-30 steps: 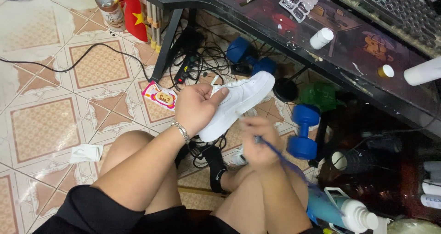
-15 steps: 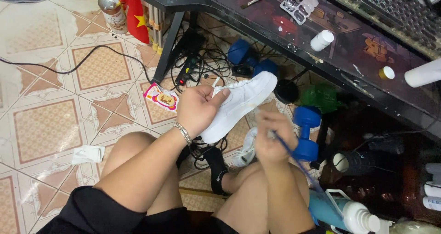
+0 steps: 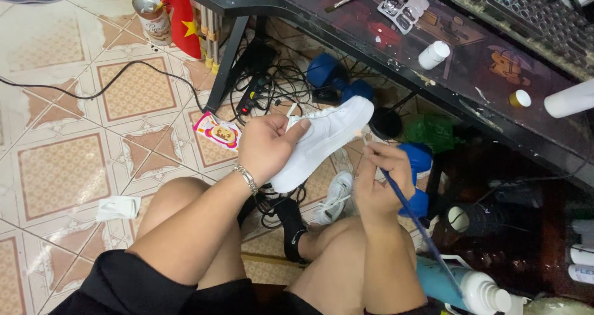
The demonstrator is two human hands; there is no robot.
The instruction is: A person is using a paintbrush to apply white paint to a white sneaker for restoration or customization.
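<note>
At frame centre your left hand [image 3: 267,146] grips the white sneaker [image 3: 322,143], while your right hand [image 3: 378,182] pinches a blue-handled brush [image 3: 413,219] with its tip at the toe. On the surface [image 3: 489,95] upper right sits a paint palette [image 3: 402,5] of small wells; their contents are too small to tell.

Brush hand raised to the shoe's toe.
Your right hand [image 3: 377,182] has lifted from your lap; the paintbrush [image 3: 411,216] tip now meets the white sneaker [image 3: 328,138], which you've tilted slightly.
</note>
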